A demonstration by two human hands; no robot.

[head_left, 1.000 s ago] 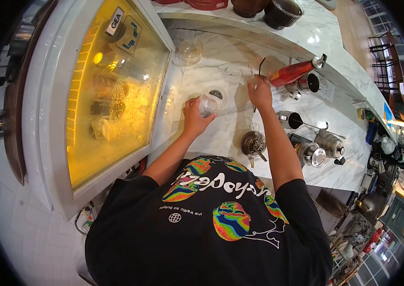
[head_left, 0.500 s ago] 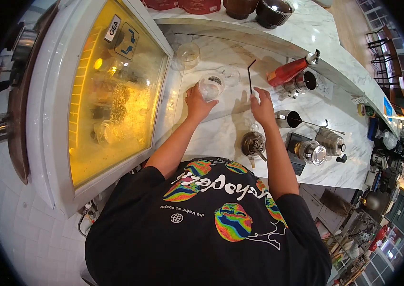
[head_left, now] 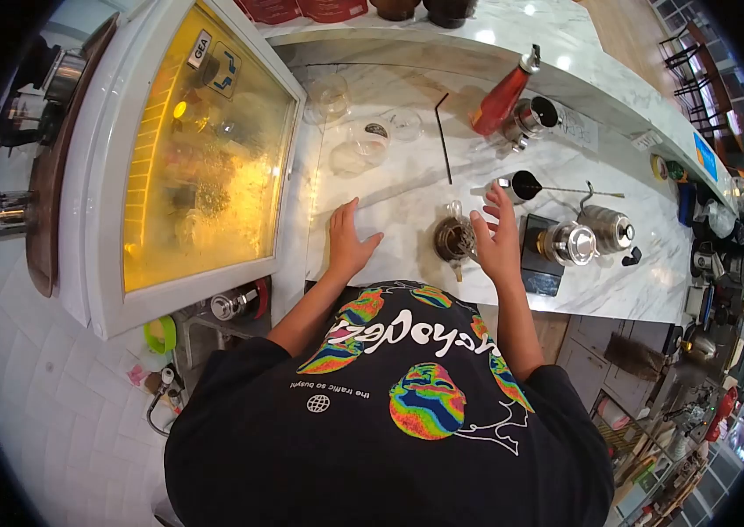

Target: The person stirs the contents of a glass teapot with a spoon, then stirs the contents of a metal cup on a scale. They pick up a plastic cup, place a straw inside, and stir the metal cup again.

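My left hand (head_left: 352, 243) hovers over the near part of the counter, thumb and fingers apart, holding nothing. Beyond it stands a clear cup (head_left: 368, 139) with a round label, and a clear lid (head_left: 406, 124) lies beside that. My right hand (head_left: 496, 235) is open too, its thumb close to a glass server (head_left: 452, 239) with dark contents. Its fingertips point toward a metal jug (head_left: 525, 185) that has a long bar spoon (head_left: 575, 190) lying across it. A bent black straw (head_left: 444, 139) rests on the counter between the cup and a red bottle (head_left: 502, 102).
On the left, a glass-fronted fridge (head_left: 205, 167) borders the counter. To the right are a black scale (head_left: 542, 277), a metal-lidded pot (head_left: 568, 244) and a steel kettle (head_left: 607, 227). A steel pitcher (head_left: 531, 120) stands by the red bottle. A raised ledge (head_left: 556, 75) runs along the back.
My left hand has let go of the clear cup and drawn back toward my body. My right hand has moved back from the straw to beside the glass server. The view has shifted slightly.
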